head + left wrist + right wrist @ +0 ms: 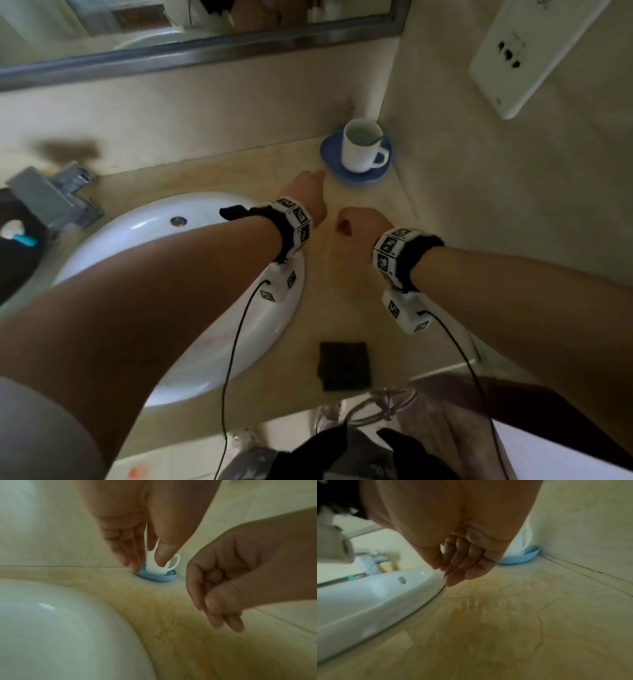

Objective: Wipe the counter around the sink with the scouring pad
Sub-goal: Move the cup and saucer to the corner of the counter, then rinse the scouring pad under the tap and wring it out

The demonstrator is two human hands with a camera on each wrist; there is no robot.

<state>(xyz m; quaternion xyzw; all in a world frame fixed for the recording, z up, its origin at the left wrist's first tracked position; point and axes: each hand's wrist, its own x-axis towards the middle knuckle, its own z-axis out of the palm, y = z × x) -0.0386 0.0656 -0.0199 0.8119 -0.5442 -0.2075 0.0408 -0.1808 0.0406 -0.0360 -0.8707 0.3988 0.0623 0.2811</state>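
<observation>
Hovering empty over the counter [346, 274], both hands' fingers [130, 553] hang loosely curled.

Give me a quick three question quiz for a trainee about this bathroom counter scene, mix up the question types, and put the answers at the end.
1. True or false: the scouring pad is held in the right hand.
2. Multiple choice: the white cup stands on A) the sink rim, B) a blue saucer, C) the bare counter.
3. Fill in: the left hand reaches with fingers extended toward the ____ in the corner.

Key:
1. False. The dark pad lies alone on the counter near the front edge, and both hands hold nothing.
2. B.
3. Saucer, which carries the cup.
</observation>
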